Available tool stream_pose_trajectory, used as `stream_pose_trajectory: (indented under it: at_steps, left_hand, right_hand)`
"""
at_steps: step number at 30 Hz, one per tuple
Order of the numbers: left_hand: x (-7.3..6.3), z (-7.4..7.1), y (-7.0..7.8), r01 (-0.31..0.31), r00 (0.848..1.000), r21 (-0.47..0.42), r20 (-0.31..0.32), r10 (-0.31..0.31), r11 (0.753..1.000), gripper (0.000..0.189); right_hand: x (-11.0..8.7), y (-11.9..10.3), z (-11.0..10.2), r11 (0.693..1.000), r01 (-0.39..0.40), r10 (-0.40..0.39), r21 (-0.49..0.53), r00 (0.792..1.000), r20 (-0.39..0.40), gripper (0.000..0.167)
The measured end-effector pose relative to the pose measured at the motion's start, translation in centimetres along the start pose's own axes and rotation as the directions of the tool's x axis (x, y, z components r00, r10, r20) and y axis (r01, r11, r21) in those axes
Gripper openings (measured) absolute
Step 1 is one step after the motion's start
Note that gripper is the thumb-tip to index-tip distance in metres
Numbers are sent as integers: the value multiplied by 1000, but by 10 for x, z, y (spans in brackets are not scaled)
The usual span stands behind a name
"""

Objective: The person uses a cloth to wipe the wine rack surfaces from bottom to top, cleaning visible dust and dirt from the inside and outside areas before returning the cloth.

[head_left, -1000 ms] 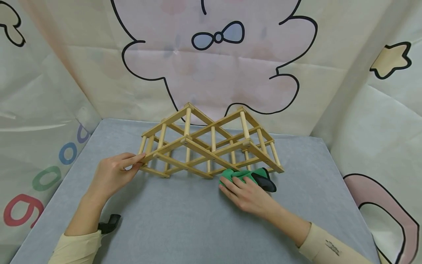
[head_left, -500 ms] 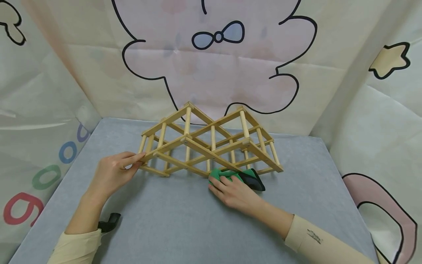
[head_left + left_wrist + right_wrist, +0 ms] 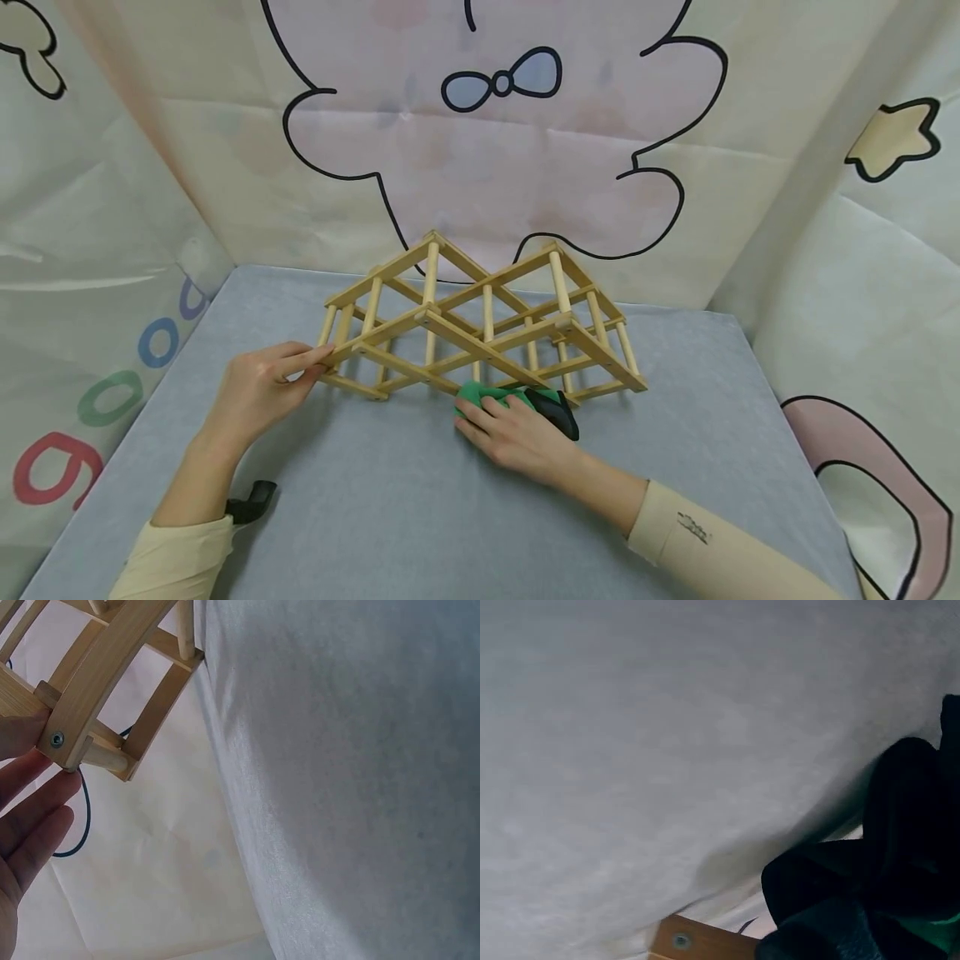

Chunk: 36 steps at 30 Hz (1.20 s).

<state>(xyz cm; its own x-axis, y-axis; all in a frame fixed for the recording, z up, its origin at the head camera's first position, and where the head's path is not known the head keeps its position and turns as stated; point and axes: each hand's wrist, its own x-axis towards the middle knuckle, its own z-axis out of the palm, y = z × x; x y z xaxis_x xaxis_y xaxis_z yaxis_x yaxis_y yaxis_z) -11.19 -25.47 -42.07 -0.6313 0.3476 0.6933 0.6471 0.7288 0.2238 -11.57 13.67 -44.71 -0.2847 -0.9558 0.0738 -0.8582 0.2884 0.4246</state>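
Observation:
A wooden lattice rack (image 3: 487, 321), built of crossed slats and round dowels, stands on the table in the head view. At its left end, my left hand (image 3: 262, 392) pinches a slat corner between thumb and fingers; in the left wrist view a bolt shows on that slat end (image 3: 57, 739). My right hand (image 3: 513, 433) holds a bunched green and black cloth (image 3: 551, 408) against the rack's lower front, near the middle. Dark folds of the cloth (image 3: 840, 900) fill the lower right of the right wrist view, beside a bolted slat end (image 3: 681, 941). The right fingertips are partly sunk into the cloth.
The rack stands on a grey cloth-covered table (image 3: 390, 517), with its back edge just behind. Printed fabric hangs at the back (image 3: 495, 167) and on both sides. A black strap piece (image 3: 251, 502) sticks out by the left wrist.
My right hand has slid the cloth leftward along the rack's lower front, from right of centre to near the middle. The left hand keeps its hold and the rack stays in place.

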Motion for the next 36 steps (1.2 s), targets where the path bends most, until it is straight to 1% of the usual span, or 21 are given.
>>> stream_pose_trajectory:
  at_steps: [4, 9, 15, 22, 24, 28, 31, 36]
  left_hand:
    - [0, 1, -1, 10, 1000, -12, 3, -10, 1000, 47]
    - [-1, 1, -2, 19, 1000, -9, 12, -19, 1000, 44]
    - [-2, 1, -2, 10, 1000, -13, 3, -10, 1000, 46]
    - [-1, 0, -1, 19, 1000, -6, 5, -18, 1000, 47]
    - [-1, 0, -1, 17, 1000, -4, 3, -17, 1000, 47]
    - [-1, 0, -1, 18, 1000, -7, 0, -18, 1000, 47]
    - [-1, 1, -1, 16, 1000, -7, -3, -16, 1000, 46]
    - [-2, 2, -1, 20, 1000, -14, -12, -20, 1000, 46]
  right_hand:
    - [7, -1, -3, 1000, 1, -1, -5, 1000, -27, 48]
    - [18, -2, -8, 1000, -8, 8, 4, 999, -37, 47]
    - [34, -4, -19, 999, -28, 29, 25, 998, -59, 50]
    - [43, -9, -31, 1000, -19, 22, 21, 988, -156, 48]
    - [45, -10, -33, 1000, -26, 28, 11, 985, -169, 47]
    - [51, -12, -32, 999, -39, 37, -11, 987, -154, 46]
    - [56, -15, -29, 999, -33, 29, -33, 990, -136, 45]
    - [66, -20, -24, 997, -25, 19, -79, 996, -82, 42]
